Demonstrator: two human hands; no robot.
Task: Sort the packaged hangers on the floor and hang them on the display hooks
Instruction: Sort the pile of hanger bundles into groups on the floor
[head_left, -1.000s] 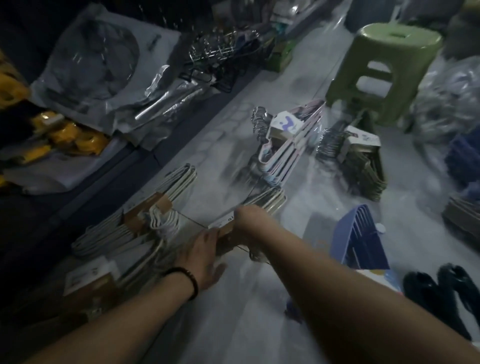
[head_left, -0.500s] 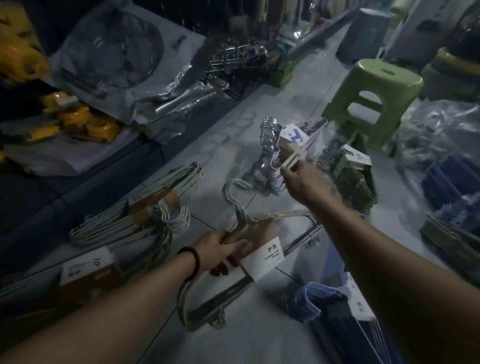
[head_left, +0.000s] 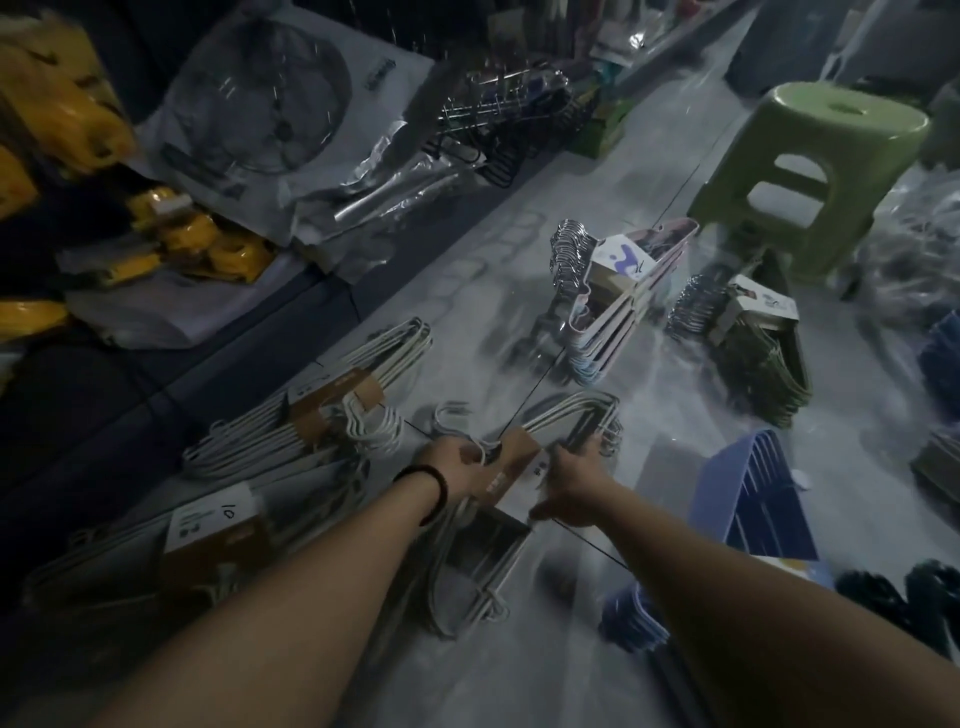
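On the floor (head_left: 519, 675) now, the right hand (head_left: 576, 480) has left the pink pack (head_left: 618, 312); with the left hand (head_left: 457, 462), it grips the white hanger pack (head_left: 511, 475), bare tiles ahead.

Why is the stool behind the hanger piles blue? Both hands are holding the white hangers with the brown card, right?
The stool is green, not blue; the head view shows it. Both the left hand and right hand do hold the white hangers.

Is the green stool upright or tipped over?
Upright. The green stool stands on the floor with its flat seat on top and its legs running down to the tiles.
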